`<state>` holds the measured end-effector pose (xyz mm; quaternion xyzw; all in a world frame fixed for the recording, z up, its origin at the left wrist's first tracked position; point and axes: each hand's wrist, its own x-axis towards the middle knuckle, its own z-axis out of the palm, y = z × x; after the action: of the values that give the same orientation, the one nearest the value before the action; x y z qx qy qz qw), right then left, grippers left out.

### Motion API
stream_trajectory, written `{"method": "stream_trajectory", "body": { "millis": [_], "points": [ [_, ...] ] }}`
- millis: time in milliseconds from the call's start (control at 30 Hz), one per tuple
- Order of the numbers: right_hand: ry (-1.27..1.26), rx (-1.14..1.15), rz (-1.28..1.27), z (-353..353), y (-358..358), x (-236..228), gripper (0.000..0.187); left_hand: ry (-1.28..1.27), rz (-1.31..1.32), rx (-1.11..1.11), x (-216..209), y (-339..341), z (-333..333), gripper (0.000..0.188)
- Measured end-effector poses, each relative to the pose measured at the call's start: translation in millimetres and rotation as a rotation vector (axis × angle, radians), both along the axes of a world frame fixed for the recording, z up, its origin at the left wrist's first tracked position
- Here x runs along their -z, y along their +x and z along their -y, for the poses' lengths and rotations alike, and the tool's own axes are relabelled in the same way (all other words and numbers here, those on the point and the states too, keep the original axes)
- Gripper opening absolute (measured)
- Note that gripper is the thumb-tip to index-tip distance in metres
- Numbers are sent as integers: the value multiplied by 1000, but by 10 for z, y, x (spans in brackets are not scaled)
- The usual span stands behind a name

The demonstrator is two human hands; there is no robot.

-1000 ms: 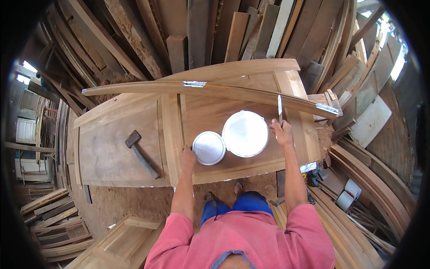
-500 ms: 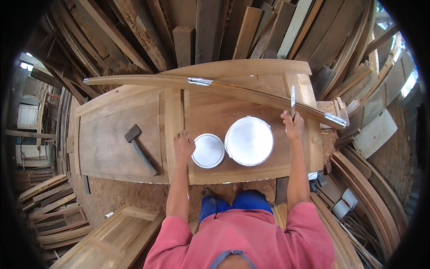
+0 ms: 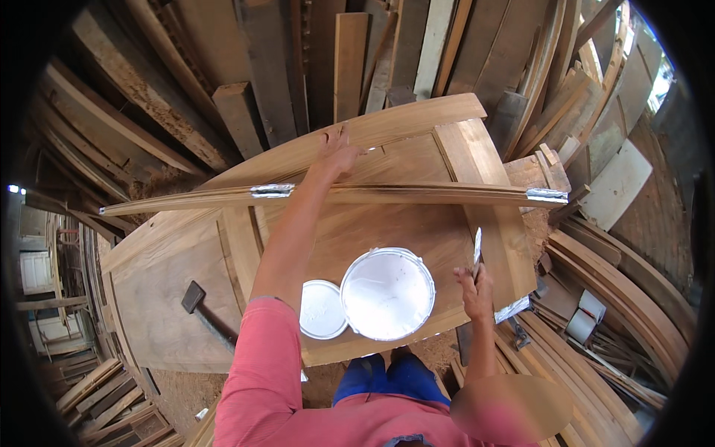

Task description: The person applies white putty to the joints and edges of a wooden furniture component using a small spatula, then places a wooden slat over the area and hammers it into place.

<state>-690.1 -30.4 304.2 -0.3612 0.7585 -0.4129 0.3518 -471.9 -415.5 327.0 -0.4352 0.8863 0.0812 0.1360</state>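
My left hand reaches over the long wooden strip to the far side of the wooden door, fingers apart, close to a small white mark on the wood. In my right hand is a thin putty knife, its blade coated white and pointing away from me. The strip lies across the door, with silvery-white patches at its middle and right end. A white bucket of white material stands near the door's front edge. Its round white lid lies beside it on the left.
A mallet with a dark head lies on the door's left panel. Many planks lean behind the door. Stacked boards and a white roll are at the right. Sawdust covers the floor.
My left hand has moved from beside the lid to the door's far side. My right hand still holds the putty knife, lower in view. The whole view has shifted and turned.
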Motion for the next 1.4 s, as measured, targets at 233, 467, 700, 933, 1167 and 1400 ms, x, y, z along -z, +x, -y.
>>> {"method": "stream_trajectory", "body": {
  "millis": [233, 467, 700, 933, 1167, 1400],
  "points": [
    [39, 198, 128, -325, -8, 118, 25, 156, 79, -27, 824, -438, 403, 66],
    [99, 161, 67, -326, 28, 189, 24, 74, 116, -83, 887, -400, 406, 67],
    [-50, 247, 211, -54, 67, -223, 20, -208, 184, -271, 111, -159, 340, 42],
    [25, -161, -148, 620, 254, -1060, 31, -339, -495, -563, -394, 1396, -1044, 48],
    [424, -646, -432, 1674, 743, -1050, 57, 265, 12, -754, 502, 2478, -2816, 62],
    [298, -521, 379, 1413, 264, -147, 48, -69, -223, -757, 861, 2416, -3326, 42]
  ]
}}
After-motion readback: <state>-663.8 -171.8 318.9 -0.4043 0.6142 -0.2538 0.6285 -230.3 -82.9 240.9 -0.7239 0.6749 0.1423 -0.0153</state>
